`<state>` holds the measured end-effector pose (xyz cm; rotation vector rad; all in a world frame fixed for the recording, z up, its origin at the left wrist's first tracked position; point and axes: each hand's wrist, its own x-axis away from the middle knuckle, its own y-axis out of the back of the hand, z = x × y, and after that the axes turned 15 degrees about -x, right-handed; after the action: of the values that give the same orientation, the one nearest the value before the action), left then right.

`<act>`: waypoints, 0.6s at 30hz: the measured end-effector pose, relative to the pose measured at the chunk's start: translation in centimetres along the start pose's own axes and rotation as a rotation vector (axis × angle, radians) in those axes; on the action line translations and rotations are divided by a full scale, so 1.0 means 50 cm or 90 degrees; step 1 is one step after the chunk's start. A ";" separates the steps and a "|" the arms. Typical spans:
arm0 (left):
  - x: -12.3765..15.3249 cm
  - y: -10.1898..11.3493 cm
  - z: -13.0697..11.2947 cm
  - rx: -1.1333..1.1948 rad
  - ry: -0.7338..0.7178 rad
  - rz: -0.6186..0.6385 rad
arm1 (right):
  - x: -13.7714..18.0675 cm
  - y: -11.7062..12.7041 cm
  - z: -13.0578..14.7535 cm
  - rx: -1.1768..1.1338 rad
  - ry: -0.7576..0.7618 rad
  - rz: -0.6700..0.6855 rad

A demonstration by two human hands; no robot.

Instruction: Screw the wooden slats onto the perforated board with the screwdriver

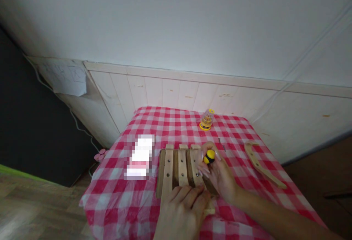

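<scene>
A slatted wooden frame lies on the red and white checked tablecloth. My left hand rests flat on the near ends of its slats, fingers stretched out. My right hand is closed around a small screwdriver with a yellow and black handle, held upright over the right-hand slat. The screwdriver's tip is hidden behind my fingers.
A curved wooden piece lies to the right on the cloth. A clear and yellow bit holder stands near the far edge. A thin metal bit lies beside my right hand. A blurred white and pink sheet is at the left.
</scene>
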<state>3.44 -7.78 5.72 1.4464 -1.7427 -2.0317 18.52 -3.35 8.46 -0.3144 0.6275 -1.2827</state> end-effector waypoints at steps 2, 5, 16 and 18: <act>-0.001 0.000 0.001 0.001 -0.005 -0.001 | 0.006 0.003 0.000 -0.007 0.000 -0.016; -0.002 0.001 0.003 0.010 -0.010 -0.006 | 0.016 0.008 -0.004 -0.024 0.016 -0.031; -0.002 -0.001 -0.002 0.029 0.016 0.071 | -0.017 0.011 0.024 0.046 0.017 0.081; -0.004 -0.003 -0.002 0.029 0.016 0.058 | -0.031 0.012 0.029 0.056 0.016 0.114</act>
<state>3.68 -7.68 5.73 1.3721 -1.8214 -1.9325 19.61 -1.88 9.71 -0.1656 0.6052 -1.1401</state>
